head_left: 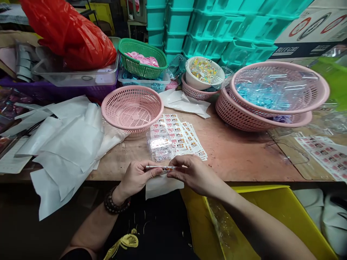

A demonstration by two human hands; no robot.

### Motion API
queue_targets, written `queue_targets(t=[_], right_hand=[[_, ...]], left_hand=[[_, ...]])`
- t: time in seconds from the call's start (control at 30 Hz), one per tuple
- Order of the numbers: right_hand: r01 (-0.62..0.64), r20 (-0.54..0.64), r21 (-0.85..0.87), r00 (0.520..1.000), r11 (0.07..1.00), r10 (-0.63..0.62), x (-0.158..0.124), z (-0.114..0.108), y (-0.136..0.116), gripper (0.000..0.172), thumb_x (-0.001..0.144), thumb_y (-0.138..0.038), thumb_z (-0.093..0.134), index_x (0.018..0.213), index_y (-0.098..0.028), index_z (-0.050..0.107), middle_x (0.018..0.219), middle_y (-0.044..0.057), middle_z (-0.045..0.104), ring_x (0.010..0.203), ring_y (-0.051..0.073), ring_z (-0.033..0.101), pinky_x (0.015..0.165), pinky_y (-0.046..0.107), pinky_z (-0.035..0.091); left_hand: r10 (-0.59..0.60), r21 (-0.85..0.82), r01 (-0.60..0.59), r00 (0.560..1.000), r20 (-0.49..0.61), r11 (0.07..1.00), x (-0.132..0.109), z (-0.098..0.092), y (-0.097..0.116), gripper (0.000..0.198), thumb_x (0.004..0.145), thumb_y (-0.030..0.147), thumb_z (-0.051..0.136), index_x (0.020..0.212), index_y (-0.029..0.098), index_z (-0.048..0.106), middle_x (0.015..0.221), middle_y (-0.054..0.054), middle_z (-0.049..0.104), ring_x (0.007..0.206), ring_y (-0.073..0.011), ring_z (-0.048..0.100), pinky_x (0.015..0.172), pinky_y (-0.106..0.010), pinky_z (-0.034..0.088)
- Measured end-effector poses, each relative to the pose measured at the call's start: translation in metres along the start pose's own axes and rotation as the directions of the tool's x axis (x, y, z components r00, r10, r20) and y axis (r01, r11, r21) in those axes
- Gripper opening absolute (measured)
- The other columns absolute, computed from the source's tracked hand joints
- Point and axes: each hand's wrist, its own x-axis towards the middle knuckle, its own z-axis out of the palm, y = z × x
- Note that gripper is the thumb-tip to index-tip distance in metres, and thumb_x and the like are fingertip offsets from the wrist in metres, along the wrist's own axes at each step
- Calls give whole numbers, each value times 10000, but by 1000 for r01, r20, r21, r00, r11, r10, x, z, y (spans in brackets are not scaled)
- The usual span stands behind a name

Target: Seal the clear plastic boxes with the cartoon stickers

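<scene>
Between my two hands, at the table's front edge, is a sticker sheet (165, 189) with its white lower part hanging down and a folded edge on top showing small printed cartoon figures. My left hand (138, 177), with a dark bead bracelet at the wrist, pinches its left end between thumb and fingers. At the other end, my right hand (189, 171) is closed on the sheet with thumb and fingertips. Just beyond the hands lies a clear plastic case (162, 142), resting on printed sticker sheets (177, 126).
A pink basket (132, 126) stands behind the case. White backing paper (67, 144) is heaped at left, overhanging the edge. At right, stacked pink baskets (244, 121) hold clear and blue plastic pieces. Below the table is a yellow bin (273, 213). Teal crates (211, 27) rise behind.
</scene>
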Motion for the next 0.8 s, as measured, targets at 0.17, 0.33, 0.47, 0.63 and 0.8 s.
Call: queue_targets(t=[0.17,0.33,0.47,0.63,0.8], right_hand=[[-50,23,3,998,999,50,0,0,2,178,784,-339,800,862,-216,697,795,-6,720,719,173,657,896,395,472],[-23,-89,85,996,996,31,-2,6,5,161,852,-405,721,827,-246,703,866,-33,751,758,169,695,1144,592,259],[-34,-199,193,977,981,73,-2,16,8,229,823,-471,726,860,-245,710,889,-2,735,840,194,688,1088,547,382],[-61,-128,406,984,912,123,0,24,13,400,805,-604,692,814,-204,693,808,43,707,776,193,656,731,352,544],[37,-411,53,911,998,-12,1,29,18,168,895,-385,663,791,-264,715,934,50,751,947,250,665,1026,558,415]], left_hand=[[84,63,-79,993,-83,995,2,6,-3,379,833,517,726,798,151,815,753,-83,793,664,-184,728,600,-222,550],[113,117,-98,985,-128,988,0,11,-7,451,782,581,746,720,139,808,656,-83,765,565,-173,682,524,-228,505],[45,66,-35,987,-155,997,-1,13,-12,496,753,629,745,717,139,811,655,-83,763,568,-176,675,517,-233,496],[-42,-66,35,992,-115,997,-3,12,-14,456,740,595,775,772,142,818,769,-94,794,684,-206,725,612,-252,554],[-145,-276,162,986,81,947,-4,9,-9,480,675,470,870,1046,176,787,1013,-84,797,902,-239,745,828,-343,599]])
